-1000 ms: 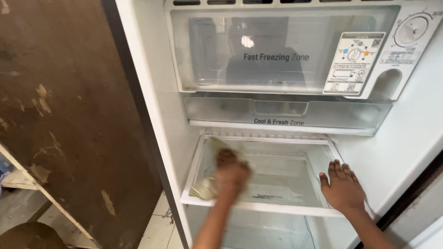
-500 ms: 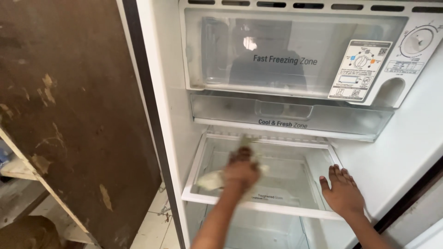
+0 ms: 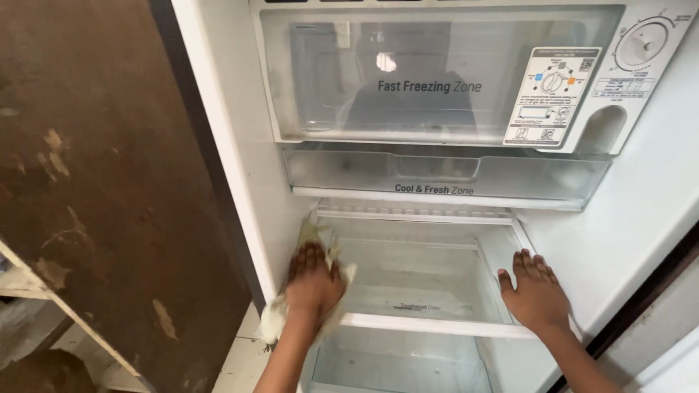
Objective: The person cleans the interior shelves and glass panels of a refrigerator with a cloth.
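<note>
Left hand pressed flat, fingers spread and bearing down on a crumpled pale yellowish cleaning cloth, pinning it rather than clenching it. Cloth caught between palm and the left end of the clear glass refrigerator shelf with white plastic trim, bunched up against the white inner left wall of the fridge, one tail hanging down past the shelf's front edge, another tuft poking out above the fingertips. Right hand laid palm-down on the right end of the same shelf, fingers loose and splayed, grasping nothing, resting just beside the right inner wall. Hands well apart, bare glass between them. Above the shelf, a shallow transparent plastic drawer, closed; above that, a frosted clear freezer compartment door with a round white dial and a sticker panel at its right. To the left of the fridge, a worn brown wooden panel with scuffed pale patches. Below the shelf, a translucent bin, partly seen.
</note>
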